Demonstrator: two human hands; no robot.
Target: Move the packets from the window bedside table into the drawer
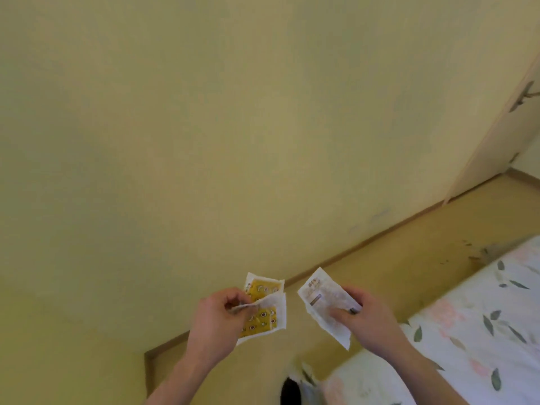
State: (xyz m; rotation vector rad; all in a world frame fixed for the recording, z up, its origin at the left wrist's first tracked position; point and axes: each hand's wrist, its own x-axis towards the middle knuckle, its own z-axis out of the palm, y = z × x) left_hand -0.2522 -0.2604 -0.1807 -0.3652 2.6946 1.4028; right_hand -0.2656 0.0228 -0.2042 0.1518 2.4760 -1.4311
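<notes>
Both hands grasp packets, the left hand (214,320) yellow packets (264,306), the right hand (358,312) a white packet (323,302); no drawer is visible, so stowing remains.

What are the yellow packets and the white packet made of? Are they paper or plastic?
The yellow packets in the left hand look like thin plastic film with pale sealed edges: they bend and look slightly shiny. The white packet in the right hand looks crinkly and matte, perhaps paper or a papery film. The blur leaves both uncertain.
</notes>
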